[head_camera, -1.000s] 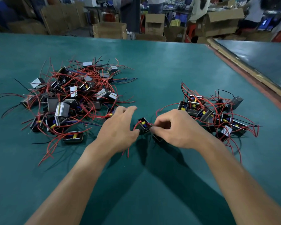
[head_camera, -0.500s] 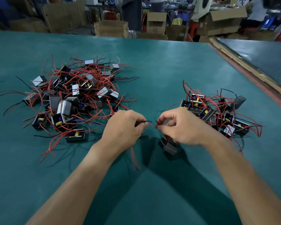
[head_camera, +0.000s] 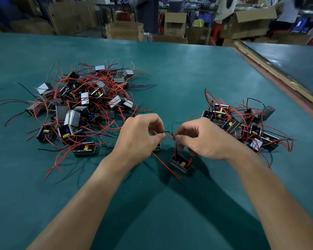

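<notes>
Wires (head_camera: 170, 135), red with a thin black strand among them, are held between both hands above the bench (head_camera: 188, 78), near its front middle. On the left hand (head_camera: 140, 136), thumb and forefinger are pressed together, pinching the wire ends, with the other fingers curled. The right hand (head_camera: 204, 139) has its fingers (head_camera: 178, 137) pinching the same strands just beside the left grip. Two red wires run down from the right pinch to a small black box (head_camera: 180, 162). Whether it rests on the bench or hangs just clear cannot be told.

Judgement: the wires are thin, limp and springy, and likely to slip unless pinched close to the tips. The box looks light, yet heavy enough to tug its wires, so it is best held by its metal sides.

A large heap (head_camera: 79, 109) lies left and a smaller heap (head_camera: 242, 127) lies right.
</notes>
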`<state>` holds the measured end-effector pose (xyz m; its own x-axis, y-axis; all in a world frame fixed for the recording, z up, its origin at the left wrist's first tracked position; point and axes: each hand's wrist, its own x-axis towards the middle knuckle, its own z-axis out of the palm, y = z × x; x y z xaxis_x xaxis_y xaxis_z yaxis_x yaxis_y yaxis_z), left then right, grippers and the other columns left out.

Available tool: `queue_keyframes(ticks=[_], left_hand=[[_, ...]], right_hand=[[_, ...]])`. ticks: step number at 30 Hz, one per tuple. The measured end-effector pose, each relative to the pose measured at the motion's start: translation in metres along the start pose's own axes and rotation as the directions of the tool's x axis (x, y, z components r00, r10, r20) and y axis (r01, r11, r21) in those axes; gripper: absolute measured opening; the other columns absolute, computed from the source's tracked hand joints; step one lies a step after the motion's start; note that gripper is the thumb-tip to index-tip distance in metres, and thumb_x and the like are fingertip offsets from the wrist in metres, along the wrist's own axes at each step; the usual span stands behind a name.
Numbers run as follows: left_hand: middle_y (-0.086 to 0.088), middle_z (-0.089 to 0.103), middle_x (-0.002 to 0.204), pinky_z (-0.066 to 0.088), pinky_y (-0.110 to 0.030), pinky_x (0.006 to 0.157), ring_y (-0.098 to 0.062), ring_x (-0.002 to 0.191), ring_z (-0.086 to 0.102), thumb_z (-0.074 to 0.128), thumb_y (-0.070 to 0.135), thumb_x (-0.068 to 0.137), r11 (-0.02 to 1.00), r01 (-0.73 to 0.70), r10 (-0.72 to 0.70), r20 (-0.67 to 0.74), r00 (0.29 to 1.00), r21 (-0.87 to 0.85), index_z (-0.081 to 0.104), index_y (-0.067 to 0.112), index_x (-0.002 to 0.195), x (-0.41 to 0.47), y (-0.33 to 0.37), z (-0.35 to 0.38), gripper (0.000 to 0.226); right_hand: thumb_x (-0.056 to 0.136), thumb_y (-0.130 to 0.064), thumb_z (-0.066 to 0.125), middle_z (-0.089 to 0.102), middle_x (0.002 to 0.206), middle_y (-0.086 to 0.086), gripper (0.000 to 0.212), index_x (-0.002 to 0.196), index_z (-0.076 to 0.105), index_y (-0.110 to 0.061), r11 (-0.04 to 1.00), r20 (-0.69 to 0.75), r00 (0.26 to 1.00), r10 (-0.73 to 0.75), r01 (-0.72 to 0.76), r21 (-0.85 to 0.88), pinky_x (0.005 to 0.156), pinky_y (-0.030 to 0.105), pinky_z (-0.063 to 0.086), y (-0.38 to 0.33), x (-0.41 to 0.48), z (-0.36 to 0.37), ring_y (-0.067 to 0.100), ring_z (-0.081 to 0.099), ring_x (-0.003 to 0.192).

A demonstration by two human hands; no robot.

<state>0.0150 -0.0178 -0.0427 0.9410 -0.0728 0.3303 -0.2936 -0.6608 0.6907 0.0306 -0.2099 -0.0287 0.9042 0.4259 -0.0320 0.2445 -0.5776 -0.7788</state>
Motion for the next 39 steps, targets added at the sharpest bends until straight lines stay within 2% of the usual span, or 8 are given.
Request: queue_keyframes(ticks=[5, 8, 13, 22, 26, 28, 32, 39], left_hand=[[0.014, 0.07, 0.068, 0.05, -0.022, 0.066, -0.002, 0.066, 0.065, 0.077, 0.016, 0.08, 0.998, 0.042, -0.041, 0.018, 0.999, -0.049, 0.064, 0.024, 0.076, 0.0004, 0.0007, -0.0007, 0.016], [0.014, 0.072, 0.069, 0.051, -0.026, 0.067, -0.005, 0.068, 0.067, 0.073, 0.014, 0.084, 0.995, 0.086, -0.083, 0.051, 0.995, -0.058, 0.062, 0.024, 0.077, 0.0007, 0.0002, -0.001, 0.016], [0.013, 0.07, 0.064, 0.05, -0.031, 0.063, -0.017, 0.067, 0.066, 0.07, 0.013, 0.084, 0.991, 0.13, -0.13, -0.012, 0.991, 0.005, 0.054, 0.024, 0.078, -0.0012, -0.0003, -0.001, 0.02], [0.011, 0.07, 0.071, 0.053, -0.025, 0.069, -0.008, 0.07, 0.066, 0.073, 0.009, 0.08, 0.991, 0.119, -0.119, 0.003, 0.993, -0.063, 0.07, 0.024, 0.071, 0.0003, 0.0062, -0.0047, 0.018], [0.004, 0.072, 0.071, 0.055, -0.031, 0.068, -0.016, 0.07, 0.067, 0.075, 0.018, 0.081, 0.978, 0.149, -0.144, 0.046, 0.989, -0.145, 0.074, 0.023, 0.074, 0.0008, 0.0078, -0.0054, 0.009], [0.002, 0.07, 0.072, 0.05, -0.026, 0.064, -0.014, 0.066, 0.062, 0.076, 0.022, 0.08, 0.985, 0.128, -0.123, 0.049, 0.991, -0.118, 0.075, 0.025, 0.077, 0.0005, 0.007, -0.0058, 0.004], [0.016, 0.065, 0.069, 0.038, -0.01, 0.056, -0.004, 0.058, 0.053, 0.078, 0.02, 0.076, 0.996, 0.068, -0.064, 0.069, 0.996, -0.055, 0.075, 0.027, 0.081, -0.002, 0.0076, -0.0051, 0.009], [0.013, 0.069, 0.067, 0.046, -0.02, 0.056, -0.006, 0.055, 0.06, 0.071, 0.012, 0.081, 0.983, 0.113, -0.104, 0.068, 0.992, -0.147, 0.071, 0.024, 0.073, 0.0015, 0.0042, -0.0001, 0.014]], right_hand=[[0.094, -0.021, 0.067, 0.07, 0.063, -0.008, 0.015, 0.08, 0.072, -0.017, 0.998, -0.021, 0.998, -0.051, 0.052, 0.039, 0.048, 0.017, 0.041, -0.0018, 0.0006, 0.0029, 0.003, 0.051, 0.044], [0.092, -0.02, 0.069, 0.064, 0.054, -0.011, 0.022, 0.07, 0.068, -0.02, 0.998, -0.056, 0.997, -0.06, 0.06, -0.001, 0.049, 0.016, 0.039, -0.0019, 0.0003, 0.0045, 0.001, 0.049, 0.044], [0.09, -0.019, 0.07, 0.071, 0.061, 0.0, 0.023, 0.067, 0.067, -0.018, 1.0, -0.085, 0.996, -0.013, 0.012, -0.011, 0.048, 0.016, 0.042, -0.0023, -0.0013, 0.0017, 0.002, 0.051, 0.042], [0.088, -0.023, 0.071, 0.059, 0.05, -0.004, 0.024, 0.064, 0.068, -0.02, 1.0, -0.142, 0.99, -0.016, 0.016, -0.006, 0.043, 0.012, 0.031, 0.0015, 0.0035, 0.0045, 0.003, 0.042, 0.04], [0.088, -0.025, 0.07, 0.055, 0.047, -0.008, 0.026, 0.062, 0.067, -0.021, 0.999, -0.139, 0.99, -0.035, 0.033, -0.017, 0.043, 0.012, 0.029, 0.0019, 0.004, 0.0055, 0.004, 0.041, 0.04], [0.089, -0.023, 0.07, 0.056, 0.048, -0.008, 0.029, 0.06, 0.066, -0.021, 0.999, -0.132, 0.99, -0.044, 0.042, -0.015, 0.043, 0.012, 0.03, 0.0011, 0.0034, 0.0054, 0.003, 0.042, 0.04], [0.092, -0.015, 0.068, 0.064, 0.053, -0.006, 0.025, 0.067, 0.069, -0.015, 0.998, -0.121, 0.992, -0.033, 0.039, 0.045, 0.044, 0.01, 0.033, -0.001, 0.0021, 0.0037, 0.0, 0.045, 0.041], [0.09, -0.01, 0.066, 0.067, 0.058, -0.005, 0.023, 0.069, 0.065, -0.018, 0.998, -0.082, 0.996, 0.043, -0.04, 0.046, 0.046, 0.013, 0.038, -0.0026, 0.0017, 0.004, 0.0, 0.052, 0.045]])
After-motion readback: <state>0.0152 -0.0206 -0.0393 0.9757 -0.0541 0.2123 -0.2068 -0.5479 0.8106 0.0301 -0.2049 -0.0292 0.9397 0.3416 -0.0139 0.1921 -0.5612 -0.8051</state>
